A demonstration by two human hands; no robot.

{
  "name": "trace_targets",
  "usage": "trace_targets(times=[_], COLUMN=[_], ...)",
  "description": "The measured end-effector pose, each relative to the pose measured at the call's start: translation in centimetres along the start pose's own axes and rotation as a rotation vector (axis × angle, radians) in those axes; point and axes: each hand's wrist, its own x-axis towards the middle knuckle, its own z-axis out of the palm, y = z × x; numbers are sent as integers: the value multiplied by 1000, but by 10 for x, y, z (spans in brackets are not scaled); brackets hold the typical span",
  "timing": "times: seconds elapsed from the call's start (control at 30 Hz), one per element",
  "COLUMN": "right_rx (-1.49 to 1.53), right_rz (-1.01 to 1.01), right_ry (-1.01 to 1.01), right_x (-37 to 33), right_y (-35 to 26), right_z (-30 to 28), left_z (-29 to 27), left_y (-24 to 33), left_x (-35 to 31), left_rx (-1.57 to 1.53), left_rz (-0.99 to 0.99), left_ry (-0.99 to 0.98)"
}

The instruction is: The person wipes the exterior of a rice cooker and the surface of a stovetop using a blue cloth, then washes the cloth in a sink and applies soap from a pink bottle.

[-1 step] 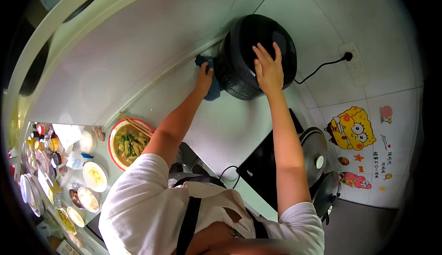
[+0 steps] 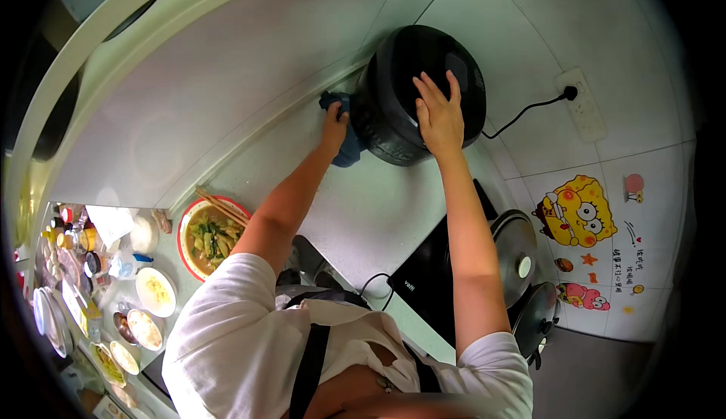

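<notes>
In the head view, the person leaned over a pale speckled countertop (image 2: 378,215) with both arms stretched forward. The right hand (image 2: 437,113) lay flat on the domed black lid of a round electric cooker (image 2: 401,86), fingers spread wide and straight, the palm pressing on the lid and gripping nothing. The cooker stood at the far end of the countertop, close to the tiled wall, and its black cord (image 2: 522,114) ran to a white wall socket (image 2: 581,101) on the right.

The left hand (image 2: 333,122) was at the cooker's left side, fingers curled down onto a dark blue cloth (image 2: 344,143) that was bunched between the hand and the cooker's base, touching both. How tightly the fingers closed on the cloth could not be told, since the back of the hand hid them.

Nearer the person, a black induction hob (image 2: 431,283) sat on the countertop, with a pan under a glass lid (image 2: 516,256) just to its right. To the left, a red-rimmed bowl of greens (image 2: 208,237) carried a pair of chopsticks (image 2: 219,206) across its rim, and several small dishes (image 2: 155,290) and jars (image 2: 83,241) lay beyond it. Cartoon stickers (image 2: 575,211) marked the wall tiles on the right.
</notes>
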Motion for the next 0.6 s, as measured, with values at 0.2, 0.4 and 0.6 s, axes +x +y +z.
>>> trace_targets(times=[0.2,0.4,0.6], right_rx=[4,15,16], right_rz=[-1,1,-20], right_ry=[42,55,71], right_x=[-3,-5,-2], right_y=[5,8,6], right_z=[2,3,4], left_z=[-2,5,8], left_y=[104,132,13], left_x=[43,64,38], left_rx=[-375,-605,-886], left_rz=[-19,-376,-503], left_ry=[-225,-449,-192])
